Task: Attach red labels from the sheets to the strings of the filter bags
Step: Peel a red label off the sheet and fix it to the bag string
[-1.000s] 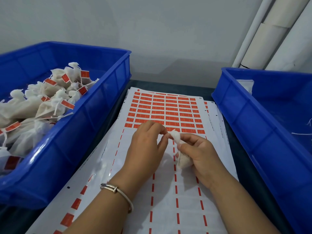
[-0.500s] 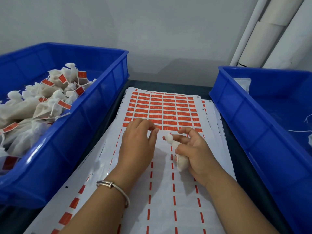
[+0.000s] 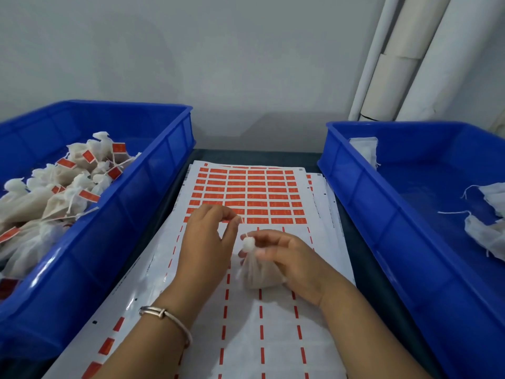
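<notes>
Holding the filter bag (image 3: 259, 272) upright over the label sheet (image 3: 246, 324), my right hand (image 3: 295, 266) pinches it at the tied neck, so its knotted top (image 3: 248, 243) points toward my other hand; I judge that keeps the string end reachable for a label. My left hand (image 3: 207, 242) hovers just left of that top, thumb and forefinger curled close together at the nearest row of red labels (image 3: 254, 198); whether they already grip a peeled label or the string I cannot tell.

The bag sits over the stripped near part of the sheet, where only red dashes remain, while the unused labels lie just beyond my fingers, so picking and sticking happen in one spot.

The left blue bin (image 3: 153, 192) holds labelled bags (image 3: 54, 192), likely finished ones. The right blue bin (image 3: 363, 203) holds plain bags (image 3: 489, 231) with loose strings. White pipes (image 3: 404, 64) stand far right. Nothing blocks the space between my hands; my left knuckles do hide part of the label row.
</notes>
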`<state>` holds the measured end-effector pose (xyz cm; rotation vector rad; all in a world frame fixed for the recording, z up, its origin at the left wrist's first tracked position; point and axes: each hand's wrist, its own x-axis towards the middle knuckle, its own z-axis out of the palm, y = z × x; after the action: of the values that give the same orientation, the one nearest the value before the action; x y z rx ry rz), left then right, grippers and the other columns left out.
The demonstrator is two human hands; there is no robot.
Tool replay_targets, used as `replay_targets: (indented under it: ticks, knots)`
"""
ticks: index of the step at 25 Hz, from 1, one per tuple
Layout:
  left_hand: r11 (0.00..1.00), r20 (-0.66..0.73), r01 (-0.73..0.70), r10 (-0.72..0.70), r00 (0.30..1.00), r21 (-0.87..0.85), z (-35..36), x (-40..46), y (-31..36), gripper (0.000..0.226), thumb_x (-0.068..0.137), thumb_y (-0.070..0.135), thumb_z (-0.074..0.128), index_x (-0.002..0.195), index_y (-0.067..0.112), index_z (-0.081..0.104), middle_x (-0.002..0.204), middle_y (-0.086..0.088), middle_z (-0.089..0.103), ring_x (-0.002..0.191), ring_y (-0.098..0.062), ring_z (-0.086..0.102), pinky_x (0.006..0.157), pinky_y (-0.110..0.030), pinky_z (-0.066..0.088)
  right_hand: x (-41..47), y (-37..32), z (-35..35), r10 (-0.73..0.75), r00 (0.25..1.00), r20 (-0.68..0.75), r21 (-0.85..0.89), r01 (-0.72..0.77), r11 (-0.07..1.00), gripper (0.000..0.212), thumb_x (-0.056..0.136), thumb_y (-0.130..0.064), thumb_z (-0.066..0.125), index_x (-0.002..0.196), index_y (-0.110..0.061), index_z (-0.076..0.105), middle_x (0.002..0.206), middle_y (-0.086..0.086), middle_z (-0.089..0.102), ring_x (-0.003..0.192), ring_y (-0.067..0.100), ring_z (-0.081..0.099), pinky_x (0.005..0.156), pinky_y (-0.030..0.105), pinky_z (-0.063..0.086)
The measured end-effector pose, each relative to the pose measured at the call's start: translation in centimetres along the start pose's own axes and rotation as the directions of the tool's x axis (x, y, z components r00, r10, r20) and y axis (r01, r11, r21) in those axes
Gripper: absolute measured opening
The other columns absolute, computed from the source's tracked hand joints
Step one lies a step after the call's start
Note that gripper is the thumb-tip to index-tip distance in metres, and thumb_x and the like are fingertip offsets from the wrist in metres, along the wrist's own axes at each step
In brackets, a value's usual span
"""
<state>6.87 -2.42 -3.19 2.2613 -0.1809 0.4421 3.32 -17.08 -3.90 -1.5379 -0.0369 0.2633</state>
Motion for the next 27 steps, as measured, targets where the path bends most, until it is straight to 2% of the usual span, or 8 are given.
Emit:
replay_targets:
  ticks: [4, 7, 10, 14, 18, 21, 23, 27]
  knots:
    - [0.993, 0.003, -0.106, 0.106, 0.994, 0.059, -0.4, 0.1, 2.1, 0.011, 0.086, 0.034, 0.059, 0.088, 0.037, 0.049, 0.087, 0.024, 0.042, 0.081, -0.002, 0.046, 0.068, -0.005, 0.028, -0.1, -1.2, -0.8, -0.052, 0.996, -0.068, 0.162, 0.063, 0.985, 0.017, 0.088, -0.028, 0.06, 0.09, -0.033, 0.075, 0.1, -0.008, 0.073, 0.096, 0.016, 0.069, 0.081, 0.025, 0.056]
    - [0.98, 0.092, -0.154, 0.143, 0.985, 0.123, -0.2, 1.4, 3.5, 0.01, 0.089, 0.036, 0.055, 0.09, 0.037, 0.046, 0.087, 0.021, 0.046, 0.071, 0.001, 0.045, 0.061, -0.004, 0.027, -0.4, -2.2, -2.2, -0.048, 0.996, -0.077, 0.212, 0.064, 0.975, 0.015, 0.086, -0.024, 0.063, 0.097, -0.023, 0.073, 0.098, -0.002, 0.073, 0.09, 0.02, 0.071, 0.072, 0.025, 0.057]
    - [0.962, 0.141, -0.236, 0.217, 0.966, 0.137, 1.0, 2.7, 5.1, 0.007, 0.092, 0.033, 0.052, 0.091, 0.034, 0.046, 0.085, 0.017, 0.05, 0.067, -0.001, 0.048, 0.057, -0.005, 0.029, -0.6, -3.1, -3.9, -0.036, 0.991, -0.128, 0.2, 0.061, 0.978, 0.015, 0.085, -0.016, 0.065, 0.085, -0.023, 0.078, 0.094, 0.0, 0.074, 0.085, 0.016, 0.072, 0.065, 0.022, 0.056]
    - [0.986, 0.153, -0.164, 0.158, 0.975, 0.026, 4.7, 4.2, 6.1, 0.003, 0.092, 0.031, 0.055, 0.094, 0.031, 0.054, 0.088, 0.011, 0.059, 0.067, 0.001, 0.051, 0.057, -0.006, 0.032, -1.1, -2.8, -6.5, 0.002, 0.958, -0.286, 0.297, 0.087, 0.951, 0.013, 0.07, -0.027, 0.069, 0.075, -0.019, 0.078, 0.079, 0.002, 0.074, 0.062, 0.011, 0.07, 0.053, 0.02, 0.052]
    - [0.998, 0.312, -0.002, -0.017, 0.95, 0.061, 9.8, 4.0, 5.2, 0.04, 0.087, 0.038, 0.062, 0.124, 0.025, 0.054, 0.128, 0.003, 0.056, 0.107, -0.016, 0.057, 0.088, -0.027, 0.048, -1.0, -1.4, -8.3, 0.087, 0.917, -0.389, 0.453, 0.109, 0.885, 0.018, 0.083, -0.02, 0.064, 0.071, -0.016, 0.077, 0.071, 0.003, 0.069, 0.053, 0.01, 0.065, 0.047, 0.023, 0.051]
    - [0.955, 0.481, -0.156, 0.016, 0.876, 0.252, 12.2, 3.4, 4.1, 0.066, 0.084, 0.056, 0.055, 0.139, 0.023, 0.039, 0.149, 0.002, 0.035, 0.135, -0.022, 0.034, 0.11, -0.042, 0.027, -0.6, -0.9, -8.7, 0.089, 0.922, -0.377, 0.527, 0.135, 0.839, 0.02, 0.087, -0.013, 0.061, 0.074, -0.01, 0.075, 0.068, 0.005, 0.069, 0.053, 0.012, 0.066, 0.047, 0.023, 0.052]
    - [0.918, 0.515, -0.237, 0.043, 0.856, 0.317, 12.6, 3.5, 3.6, 0.072, 0.084, 0.064, 0.048, 0.143, 0.024, 0.034, 0.152, 0.003, 0.03, 0.14, -0.021, 0.026, 0.113, -0.041, 0.018, -0.5, -0.8, -8.8, 0.084, 0.923, -0.376, 0.524, 0.137, 0.841, 0.023, 0.089, -0.013, 0.059, 0.072, -0.011, 0.075, 0.068, 0.005, 0.069, 0.054, 0.012, 0.066, 0.047, 0.023, 0.051]
    - [0.915, 0.599, -0.292, 0.071, 0.798, 0.28, 11.8, 3.3, 2.6, 0.069, 0.086, 0.061, 0.046, 0.144, 0.026, 0.032, 0.153, 0.006, 0.025, 0.141, -0.019, 0.021, 0.112, -0.04, 0.019, -0.4, -0.3, -8.9, 0.091, 0.917, -0.389, 0.485, 0.12, 0.866, 0.025, 0.088, -0.016, 0.06, 0.069, -0.016, 0.076, 0.071, 0.003, 0.069, 0.055, 0.009, 0.065, 0.049, 0.022, 0.051]
